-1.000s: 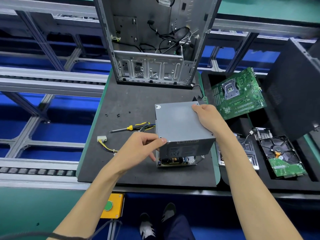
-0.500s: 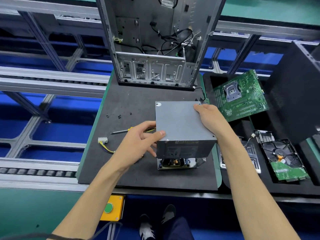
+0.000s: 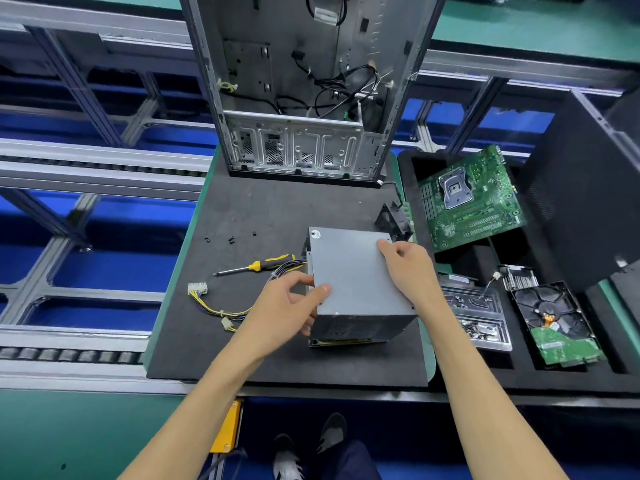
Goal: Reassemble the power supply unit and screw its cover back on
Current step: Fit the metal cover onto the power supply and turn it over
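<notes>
A grey metal power supply unit (image 3: pixel 356 282) sits on the dark foam surface (image 3: pixel 263 209), toward its right edge and nearer the front edge than the back. Its cover (image 3: pixel 349 268) lies on top of the body, and a thin strip of the inner parts shows beneath the cover's near lower edge. The left hand (image 3: pixel 287 306) holds the unit at its left side, with the thumb laid on the cover's top and the other fingers curled against the side wall. The right hand (image 3: pixel 408 268) grips the right side of the cover, fingers bent over its far right corner and palm along the right edge. A bundle of coloured wires (image 3: pixel 221 306) runs out from the left side of the unit and ends in a white connector (image 3: pixel 198 288) near the left edge of the surface. A yellow-and-black screwdriver (image 3: pixel 256 266) lies just behind the wires, left of the unit. A few small black screws (image 3: pixel 230 240) lie loose farther back on the surface. An open computer case (image 3: pixel 301 98) stands upright at the back edge. Beyond the right edge, a black tray (image 3: pixel 519 372) holds a green motherboard (image 3: pixel 471 199) leaning at the back and a hard drive (image 3: pixel 557 327) nearer the front.
</notes>
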{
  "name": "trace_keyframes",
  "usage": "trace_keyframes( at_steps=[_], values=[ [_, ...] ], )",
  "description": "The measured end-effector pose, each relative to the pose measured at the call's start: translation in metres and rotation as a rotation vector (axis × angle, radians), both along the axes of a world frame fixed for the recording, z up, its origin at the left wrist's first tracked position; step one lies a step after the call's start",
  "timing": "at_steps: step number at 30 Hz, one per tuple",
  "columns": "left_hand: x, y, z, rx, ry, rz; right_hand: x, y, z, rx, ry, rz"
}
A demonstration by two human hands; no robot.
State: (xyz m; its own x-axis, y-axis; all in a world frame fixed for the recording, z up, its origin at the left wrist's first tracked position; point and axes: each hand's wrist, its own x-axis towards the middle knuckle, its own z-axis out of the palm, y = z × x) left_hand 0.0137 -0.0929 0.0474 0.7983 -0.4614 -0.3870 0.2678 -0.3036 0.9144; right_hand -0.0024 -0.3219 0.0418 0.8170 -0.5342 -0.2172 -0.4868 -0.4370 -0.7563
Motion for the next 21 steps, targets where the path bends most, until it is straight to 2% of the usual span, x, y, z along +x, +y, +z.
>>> trace_keyframes(
  at_steps=[8, 16, 21],
  values=[
    [0.005, -0.012, 0.004, -0.051, 0.061, 0.124, 0.001, 0.003, 0.007, -0.023, -0.045, 0.015],
    [0.009, -0.020, 0.020, -0.065, 0.018, 0.213, 0.010, -0.006, 0.024, 0.038, -0.131, 0.029],
    [0.006, -0.032, 0.020, 0.035, 0.044, 0.234, 0.011, -0.013, 0.021, 0.061, -0.040, 0.056]
  ],
)
